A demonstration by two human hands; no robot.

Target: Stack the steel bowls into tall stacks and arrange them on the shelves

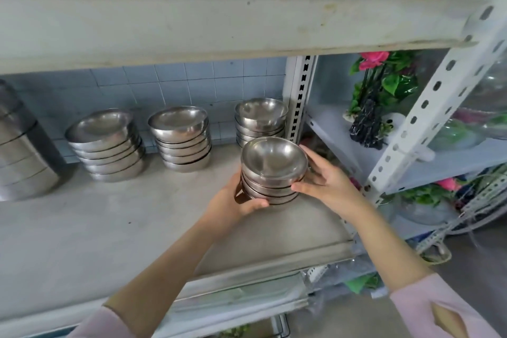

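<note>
A short stack of steel bowls (273,170) sits between both hands at the right of the grey shelf (115,225). My left hand (233,202) cups its lower left side and my right hand (325,180) grips its right side. Whether the stack rests on the shelf or hangs just above it I cannot tell. Three more bowl stacks stand along the tiled back wall: a wide one (107,144) at the left, one in the middle (182,138), and a smaller one (260,119) right behind the held stack.
A tall stack of larger steel vessels (22,148) stands at the far left. The upper shelf beam (219,25) hangs low overhead. A perforated white post (300,96) bounds the shelf on the right; artificial flowers (381,90) fill the neighbouring rack.
</note>
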